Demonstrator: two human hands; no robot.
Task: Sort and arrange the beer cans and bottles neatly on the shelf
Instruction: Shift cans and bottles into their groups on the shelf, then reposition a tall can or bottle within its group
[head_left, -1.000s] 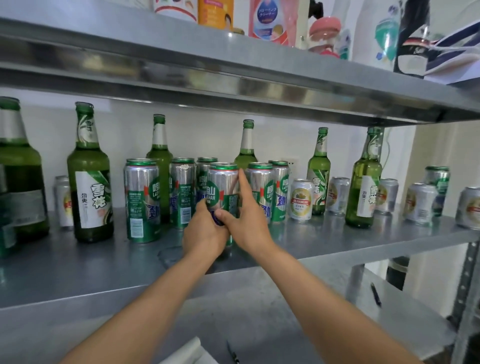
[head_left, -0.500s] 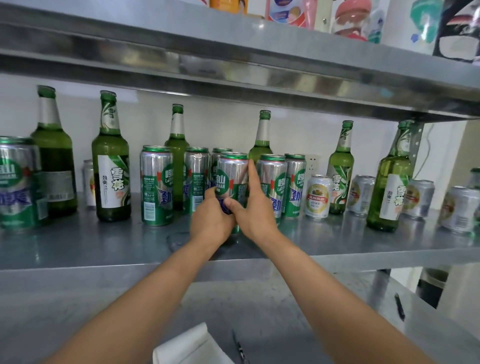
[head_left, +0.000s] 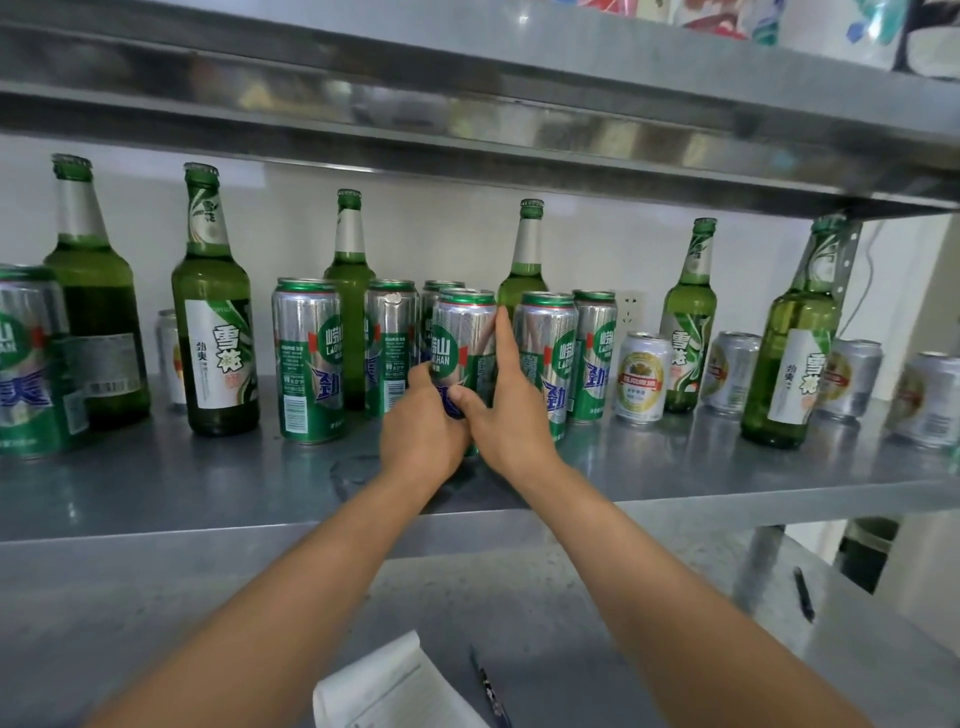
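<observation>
Both my hands hold one tall green-and-silver beer can (head_left: 464, 332) standing at the middle of the steel shelf (head_left: 156, 488). My left hand (head_left: 423, 431) wraps its lower left side. My right hand (head_left: 511, 415) grips the right side, thumb across the front, index finger straight up along the can. More tall green cans (head_left: 307, 358) cluster around it. Green bottles (head_left: 215, 312) stand along the back. Short white-and-red cans (head_left: 641, 376) sit to the right.
Another tall can (head_left: 26, 364) stands at the far left edge. An upper shelf (head_left: 467, 93) hangs low overhead. On the lower surface lie a paper pad (head_left: 395, 686) and two pens (head_left: 488, 686).
The view has shifted, so the shelf's left end with another tall can has come into sight. Both hands keep their hold on the middle can, which stays in its place.
</observation>
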